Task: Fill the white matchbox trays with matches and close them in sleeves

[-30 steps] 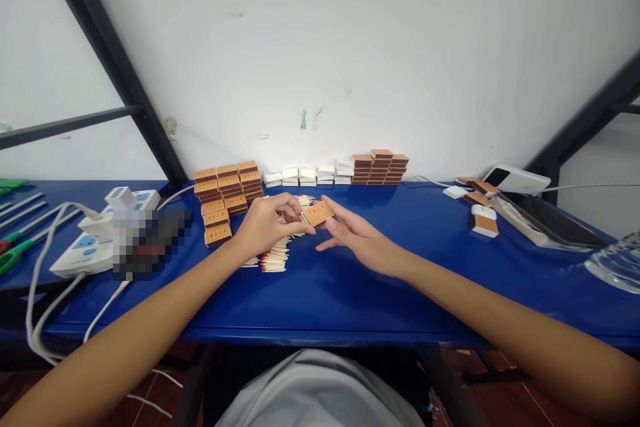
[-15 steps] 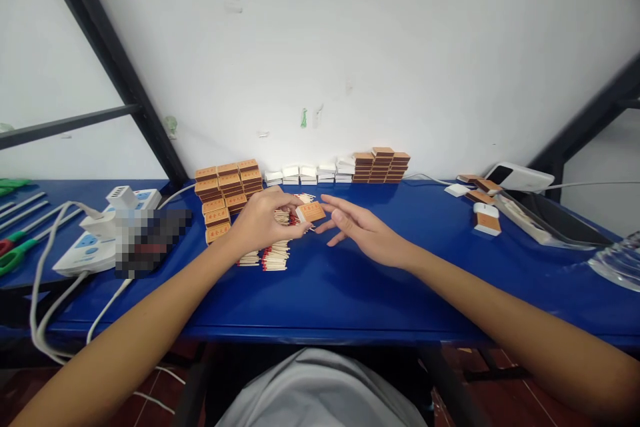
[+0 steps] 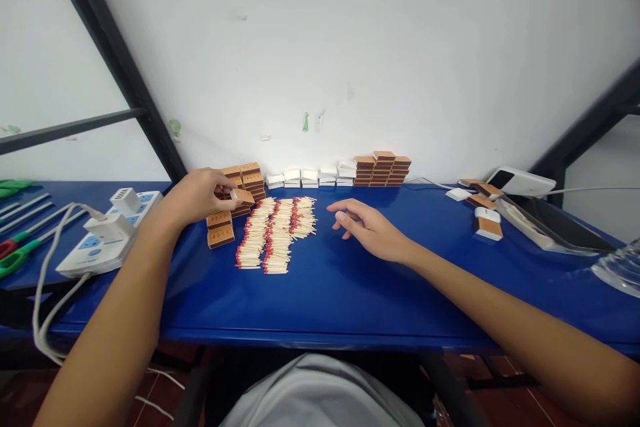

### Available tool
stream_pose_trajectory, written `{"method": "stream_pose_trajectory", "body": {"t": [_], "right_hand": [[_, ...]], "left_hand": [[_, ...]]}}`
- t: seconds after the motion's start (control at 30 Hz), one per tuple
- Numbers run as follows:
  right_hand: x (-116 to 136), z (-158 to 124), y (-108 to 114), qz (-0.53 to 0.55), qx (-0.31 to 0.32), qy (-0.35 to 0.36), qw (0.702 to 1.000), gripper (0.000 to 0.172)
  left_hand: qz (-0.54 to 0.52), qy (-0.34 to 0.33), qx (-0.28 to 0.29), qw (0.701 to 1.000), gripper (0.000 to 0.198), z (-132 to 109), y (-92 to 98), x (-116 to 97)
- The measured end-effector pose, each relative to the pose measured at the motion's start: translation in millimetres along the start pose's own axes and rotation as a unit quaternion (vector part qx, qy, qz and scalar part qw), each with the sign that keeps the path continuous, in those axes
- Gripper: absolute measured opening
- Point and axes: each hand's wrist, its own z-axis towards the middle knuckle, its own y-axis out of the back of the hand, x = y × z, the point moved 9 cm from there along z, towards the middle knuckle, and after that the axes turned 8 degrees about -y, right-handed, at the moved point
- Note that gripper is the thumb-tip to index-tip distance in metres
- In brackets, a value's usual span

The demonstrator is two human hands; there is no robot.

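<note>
My left hand (image 3: 201,195) pinches a matchbox (image 3: 243,196) with an orange top and a white end, right at the left stack of matchboxes (image 3: 220,229). The hand hides part of that stack. My right hand (image 3: 369,228) hovers above the blue table with its fingers apart and slightly curled, holding nothing. Between the two hands lie matches (image 3: 277,235) in several rows, red heads mostly to the left.
White matchbox trays (image 3: 309,177) line the wall beside a second matchbox stack (image 3: 383,169). To the left is a power strip (image 3: 95,250) with cables, and scissors (image 3: 17,255). At right are loose matchboxes (image 3: 489,227), a white device (image 3: 523,180) and clear plastic (image 3: 620,268).
My left hand has carried the matchbox from above the matches leftward to the left stack, uncovering the match rows. My right hand has drawn slightly to the right, away from the matchbox.
</note>
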Motion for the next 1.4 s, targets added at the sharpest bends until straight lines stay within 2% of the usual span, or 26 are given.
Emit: {"method": "stream_pose_trajectory", "body": {"t": [0.2,0.53,0.6,0.7,0.77,0.83,0.97,1.1,1.4], "right_hand": [[2,0,0,0.002,0.006,0.011,1.000,0.047],[0,0,-2,-0.008,0.014,0.023,1.000,0.047],[-1,1,-2,-0.011,0.017,0.025,0.999,0.047],[-2,1,-2,-0.012,0.017,0.028,0.999,0.046],[-3,1,-3,-0.014,0.017,0.028,0.999,0.046],[-3,1,-3,-0.018,0.019,0.026,0.999,0.046],[-1,1,-3,-0.027,0.018,0.028,0.999,0.046],[1,0,-2,-0.027,0.013,0.029,0.999,0.045],[3,0,-4,-0.038,0.020,0.032,0.999,0.047]], "left_hand": [[-0.007,0.051,-0.007,0.999,0.028,-4,-1.8,17],[-0.026,0.056,-0.062,0.996,0.033,-8,13.7,20],[-0.031,0.061,-0.102,0.992,0.038,-9,20.9,21],[-0.030,0.074,-0.198,0.977,0.043,-10,29.5,25],[-0.048,0.078,-0.226,0.970,0.044,-7,22.9,28],[-0.058,0.058,-0.218,0.972,0.042,0,10.2,27],[0.003,0.011,-0.213,0.977,0.033,13,-5.2,19],[0.036,-0.009,-0.208,0.977,0.029,18,-13.1,20],[0.079,-0.020,-0.215,0.973,0.038,20,-19.8,24]]}}
